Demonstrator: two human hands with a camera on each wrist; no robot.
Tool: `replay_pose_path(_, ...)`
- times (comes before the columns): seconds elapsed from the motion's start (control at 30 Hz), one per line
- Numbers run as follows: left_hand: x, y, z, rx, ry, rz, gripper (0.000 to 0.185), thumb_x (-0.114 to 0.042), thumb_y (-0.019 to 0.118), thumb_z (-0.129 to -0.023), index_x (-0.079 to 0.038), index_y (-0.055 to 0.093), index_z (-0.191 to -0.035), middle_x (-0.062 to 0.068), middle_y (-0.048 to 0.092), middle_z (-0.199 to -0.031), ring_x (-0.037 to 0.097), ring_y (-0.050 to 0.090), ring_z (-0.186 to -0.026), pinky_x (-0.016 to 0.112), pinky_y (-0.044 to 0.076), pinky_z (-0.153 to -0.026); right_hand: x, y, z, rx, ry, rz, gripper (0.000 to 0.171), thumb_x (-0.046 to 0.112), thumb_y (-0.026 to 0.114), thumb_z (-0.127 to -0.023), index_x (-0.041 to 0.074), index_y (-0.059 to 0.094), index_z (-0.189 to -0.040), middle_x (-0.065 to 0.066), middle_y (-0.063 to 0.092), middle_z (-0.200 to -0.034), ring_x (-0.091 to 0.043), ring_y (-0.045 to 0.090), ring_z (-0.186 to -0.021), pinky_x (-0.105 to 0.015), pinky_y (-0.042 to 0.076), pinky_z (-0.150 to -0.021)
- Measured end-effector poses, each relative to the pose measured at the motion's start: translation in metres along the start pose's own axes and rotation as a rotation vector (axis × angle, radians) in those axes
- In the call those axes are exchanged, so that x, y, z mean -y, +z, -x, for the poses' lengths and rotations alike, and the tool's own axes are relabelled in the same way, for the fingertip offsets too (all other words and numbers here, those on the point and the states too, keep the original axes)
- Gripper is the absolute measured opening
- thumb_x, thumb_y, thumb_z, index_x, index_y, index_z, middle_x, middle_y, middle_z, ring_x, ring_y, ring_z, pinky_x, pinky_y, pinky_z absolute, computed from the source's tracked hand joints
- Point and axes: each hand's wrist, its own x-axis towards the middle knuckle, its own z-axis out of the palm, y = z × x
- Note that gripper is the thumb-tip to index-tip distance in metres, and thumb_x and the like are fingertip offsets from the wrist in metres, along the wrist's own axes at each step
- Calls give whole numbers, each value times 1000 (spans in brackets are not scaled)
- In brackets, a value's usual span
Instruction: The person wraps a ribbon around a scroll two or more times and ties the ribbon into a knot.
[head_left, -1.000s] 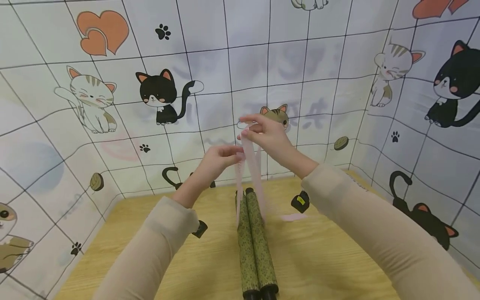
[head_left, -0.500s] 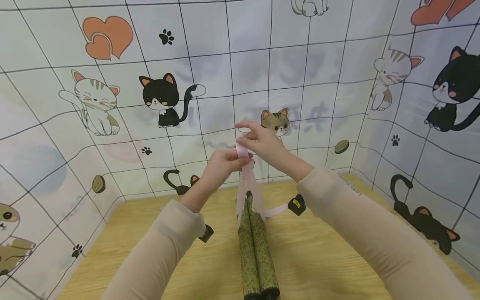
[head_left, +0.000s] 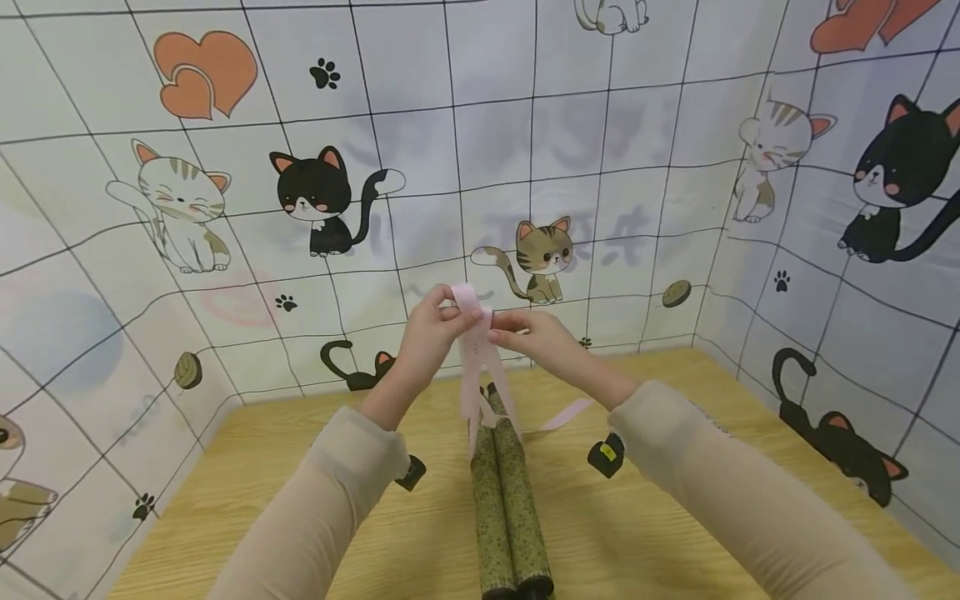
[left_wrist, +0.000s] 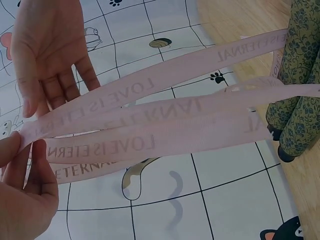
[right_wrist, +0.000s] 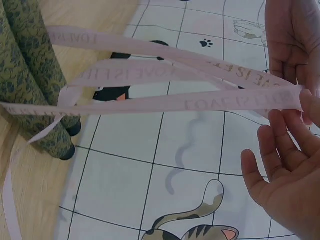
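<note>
Two rolls (head_left: 501,508) wrapped in green floral cloth, with black end caps, lie side by side on the wood-grain table. Pink ribbon (head_left: 472,375) printed with "LOVE IS ETERNAL" rises in several strands from their far part. My left hand (head_left: 431,337) pinches the gathered strands between thumb and fingers, and a short ribbon loop stands above its fingertips. Close on its right, my right hand (head_left: 543,340) pinches a ribbon strand (right_wrist: 240,100) between thumb and forefinger. In the right wrist view its other fingers (right_wrist: 252,167) spread loosely below the ribbon.
A loose ribbon tail (head_left: 567,414) trails over the table (head_left: 645,500) to the right of the rolls. Behind and at the sides hangs a white gridded cloth (head_left: 420,142) with printed cats. Small black devices (head_left: 606,456) sit at both wrists.
My right hand has come down from above the left hand to its right side. The ribbon it raised now forms a loop over my left fingertips. The ribbon tail has shifted on the table.
</note>
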Motion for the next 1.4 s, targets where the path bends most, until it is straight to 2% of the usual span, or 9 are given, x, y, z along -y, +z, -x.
replay_pose_path(0.2, 4, -1, 2, -24, 14, 4, 20, -17, 62, -91, -6, 51, -104, 15, 70, -98, 20, 65, -96, 37, 44, -87, 2, 9, -4, -62, 26, -103, 31, 34, 62, -90, 9, 68, -107, -5, 64, -106, -21, 54, -100, -39, 45, -81)
replay_pose_path(0.4, 20, 5, 5, -170, 57, 59, 20, -14, 62, -91, -3, 47, -99, 19, 68, -96, 19, 67, -81, 34, 52, -81, 0, 21, -3, -168, 11, -201, 24, 29, 65, -89, 6, 68, -95, -4, 67, -95, -18, 56, -90, -35, 45, -78)
replay_pose_path(0.63, 34, 17, 7, -303, 88, 184, 35, -11, 64, -89, -9, 31, -101, 23, 67, -90, 18, 68, -70, 33, 55, -69, -7, 30, 1, -297, -93, -201, 21, 28, 62, -90, 7, 64, -96, -5, 65, -100, -20, 61, -100, -38, 47, -88)
replay_pose_path(0.73, 35, 20, 9, -284, 95, 168, 29, -11, 61, -91, -7, 38, -107, 20, 67, -88, 17, 67, -70, 31, 55, -69, -10, 32, 0, -339, -163, -163, 18, 23, 62, -91, 6, 63, -96, -6, 64, -103, -22, 60, -105, -39, 45, -92)
replay_pose_path(0.87, 37, 20, 10, -185, 112, 97, 25, -18, 54, -96, 0, 54, -114, 17, 65, -97, 20, 66, -84, 32, 54, -77, -12, 33, -1, -376, -232, -123, 16, 21, 61, -91, 5, 62, -94, -9, 65, -102, -24, 59, -108, -39, 42, -96)
replay_pose_path(1.0, 40, 18, 12, -87, 95, -21, 37, -32, 54, -95, -6, 59, -121, 8, 63, -109, 19, 61, -99, 37, 49, -88, -16, 32, 0, -371, -227, -107, 18, 23, 58, -93, 5, 60, -95, -10, 65, -104, -26, 56, -114, -41, 42, -98)
replay_pose_path(1.1, 42, 18, 13, -32, 58, -105, 39, -33, 60, -91, -11, 59, -122, 5, 63, -111, 17, 60, -102, 37, 48, -88, -19, 31, 1, -358, -204, -113, 18, 24, 56, -95, 6, 58, -97, -9, 65, -112, -23, 57, -113, -40, 46, -90)
replay_pose_path(1.27, 42, 19, 13, -24, 39, -179, 34, -25, 64, -90, -10, 57, -120, 8, 66, -103, 18, 62, -95, 34, 51, -80, -21, 32, 3, -331, -180, -100, 20, 26, 51, -97, 6, 53, -101, -10, 67, -98, -19, 61, -83, -33, 47, -69)
replay_pose_path(1.4, 43, 16, 14, -31, 83, -248, 35, -22, 60, -92, -11, 41, -119, 9, 68, -95, 17, 61, -79, 32, 49, -69, -21, 33, 3, -316, -176, -105, 22, 27, 50, -97, 5, 51, -102, -13, 67, -102, -23, 62, -94, -40, 48, -82)
